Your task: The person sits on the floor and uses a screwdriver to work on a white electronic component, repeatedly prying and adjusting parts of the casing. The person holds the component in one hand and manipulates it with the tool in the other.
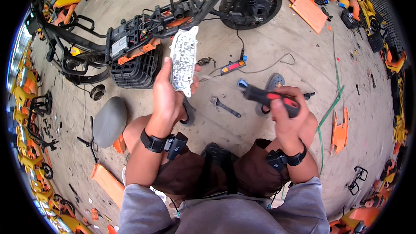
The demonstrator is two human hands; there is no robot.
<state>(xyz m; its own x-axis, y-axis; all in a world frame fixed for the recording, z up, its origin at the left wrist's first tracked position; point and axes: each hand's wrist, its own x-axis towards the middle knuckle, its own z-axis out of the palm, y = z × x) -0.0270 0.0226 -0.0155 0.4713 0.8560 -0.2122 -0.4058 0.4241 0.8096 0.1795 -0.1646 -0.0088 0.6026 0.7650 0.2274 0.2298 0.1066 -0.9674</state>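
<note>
My left hand is closed round a long, clear-and-silver lamp unit, held upright with its faceted face toward me and mounting tabs at both ends. Fingertips show along its right edge. My right hand grips a screwdriver by its black and red handle. A thin, faint shaft points left toward the lamp, apart from it as far as I can see. On the floor between my feet lies an adjustable wrench. Just beyond the screwdriver handle is a small blue ring-shaped thing.
A stripped motorbike frame lies ahead, its wheel at the top. A cabled red-and-yellow device rests beyond my feet. A grey seat-like part is at left; a green strap and orange panels lie right.
</note>
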